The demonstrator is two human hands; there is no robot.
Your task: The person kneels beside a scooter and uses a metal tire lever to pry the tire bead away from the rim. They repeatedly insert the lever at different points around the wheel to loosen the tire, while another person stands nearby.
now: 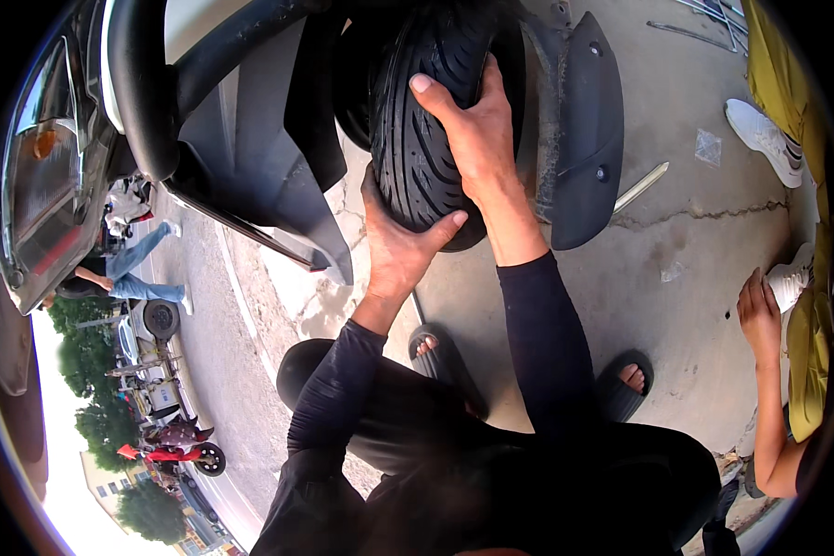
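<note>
The tyre (406, 139) is at the upper centre, tread showing. Both hands have hold of it — the left hand (400, 252) at its lower left, thumb spread wide from fingers wrapped round the edge, the right hand (484, 139) at its right, thumb on the tread, fingers bent around the side. Some fingertips are hidden. A black guard (591, 139) stands just right.

Hands (481, 144) pt. hidden bhd tyre (410, 153)

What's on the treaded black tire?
Left hand at its lower end, right hand on its right side. Tread shows between them; the surface beneath them is hidden.
</note>
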